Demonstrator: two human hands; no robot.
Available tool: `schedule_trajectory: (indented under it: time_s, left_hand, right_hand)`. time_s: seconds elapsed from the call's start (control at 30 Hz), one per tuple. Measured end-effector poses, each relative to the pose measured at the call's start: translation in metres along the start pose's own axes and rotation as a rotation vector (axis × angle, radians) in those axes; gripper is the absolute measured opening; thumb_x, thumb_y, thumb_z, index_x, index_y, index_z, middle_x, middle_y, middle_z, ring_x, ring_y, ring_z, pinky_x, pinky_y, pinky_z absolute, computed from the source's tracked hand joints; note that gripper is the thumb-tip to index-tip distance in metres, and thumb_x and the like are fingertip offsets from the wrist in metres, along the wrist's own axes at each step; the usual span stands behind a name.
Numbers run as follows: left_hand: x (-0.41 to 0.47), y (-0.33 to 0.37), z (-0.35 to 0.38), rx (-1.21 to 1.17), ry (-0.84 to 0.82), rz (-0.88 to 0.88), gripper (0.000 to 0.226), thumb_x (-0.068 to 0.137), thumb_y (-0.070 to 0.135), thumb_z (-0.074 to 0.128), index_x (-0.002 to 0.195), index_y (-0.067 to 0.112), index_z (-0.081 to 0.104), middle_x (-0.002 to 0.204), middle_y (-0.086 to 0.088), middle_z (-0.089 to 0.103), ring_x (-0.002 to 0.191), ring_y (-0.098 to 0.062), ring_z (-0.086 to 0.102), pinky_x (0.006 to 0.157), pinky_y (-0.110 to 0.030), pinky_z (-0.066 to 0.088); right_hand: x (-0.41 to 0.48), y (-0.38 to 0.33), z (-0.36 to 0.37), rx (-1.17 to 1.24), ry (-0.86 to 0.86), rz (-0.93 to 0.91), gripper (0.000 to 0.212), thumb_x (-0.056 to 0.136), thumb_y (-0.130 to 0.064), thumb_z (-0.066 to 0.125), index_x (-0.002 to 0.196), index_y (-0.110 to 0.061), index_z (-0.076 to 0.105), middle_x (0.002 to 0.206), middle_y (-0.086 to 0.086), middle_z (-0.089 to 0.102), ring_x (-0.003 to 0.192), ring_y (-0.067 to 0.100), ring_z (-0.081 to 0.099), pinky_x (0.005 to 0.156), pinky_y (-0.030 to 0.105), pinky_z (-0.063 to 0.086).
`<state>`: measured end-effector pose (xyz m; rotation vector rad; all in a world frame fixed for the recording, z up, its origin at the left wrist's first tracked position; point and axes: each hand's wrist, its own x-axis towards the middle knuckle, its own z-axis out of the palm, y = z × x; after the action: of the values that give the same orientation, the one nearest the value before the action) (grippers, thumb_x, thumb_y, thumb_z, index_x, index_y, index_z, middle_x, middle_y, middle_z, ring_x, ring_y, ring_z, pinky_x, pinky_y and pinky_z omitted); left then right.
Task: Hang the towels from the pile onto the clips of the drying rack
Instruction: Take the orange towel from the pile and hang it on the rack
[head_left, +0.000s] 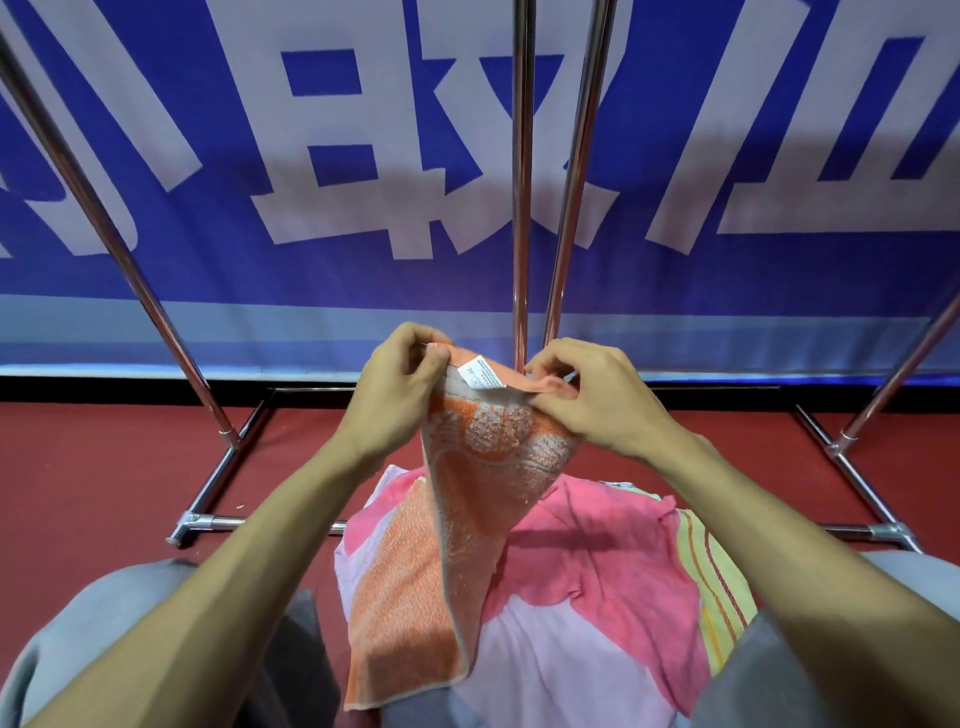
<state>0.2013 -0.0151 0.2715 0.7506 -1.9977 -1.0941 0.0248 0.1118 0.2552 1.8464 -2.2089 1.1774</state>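
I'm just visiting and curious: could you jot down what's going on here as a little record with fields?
Activity: a person lifts one towel from a pile
Held item: orange towel, gripped along its top edge, the rest hanging down
Left hand: pinching the towel's top left corner
Right hand: pinching the top edge on the right
Label: white tag between the hands
Pile: pink towel and yellow striped towel below
Rack: metal drying rack behind; no clips in view

Count: two hands, left hand (397, 387) and right hand (592, 395); one orange towel (467, 519); one pink towel (597, 545); one yellow striped towel (719, 587); one drying rack (522, 208).
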Motion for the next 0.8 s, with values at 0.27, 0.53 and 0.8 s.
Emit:
schedule_trajectory:
  time_s: [0.27,0.53,0.8]
  left_hand:
    - [0.007,-0.007,0.002,0.059,0.159,-0.074,0.011,0.096,0.017,0.047,0.096,0.019,0.058,0.084,0.011,0.058,0.071,-0.004,0.053,0.067,-0.022,0.046]
    - [0.016,-0.007,-0.002,-0.03,0.281,-0.166,0.013,0.091,0.018,0.05,0.092,0.02,0.063,0.086,0.007,0.062,0.077,-0.012,0.056,0.069,-0.032,0.046]
    - [0.011,0.005,-0.009,0.063,0.166,0.056,0.015,0.091,0.017,0.059,0.101,0.015,0.069,0.093,0.004,0.07,0.09,-0.012,0.065,0.085,-0.034,0.053]
  right_hand:
    - [-0.002,0.001,-0.014,-0.046,-0.174,0.124,0.028,0.074,-0.043,0.076,0.067,-0.02,0.062,0.062,-0.003,0.061,0.057,0.007,0.048,0.059,0.025,0.041]
    - [0.005,-0.003,-0.022,0.297,0.129,0.214,0.021,0.072,-0.015,0.081,0.074,-0.027,0.064,0.065,-0.007,0.067,0.063,0.003,0.058,0.066,0.021,0.047]
    - [0.016,-0.013,-0.033,0.528,0.347,0.445,0.015,0.075,0.0,0.075,0.081,-0.013,0.072,0.072,-0.001,0.068,0.068,0.007,0.06,0.074,0.033,0.053]
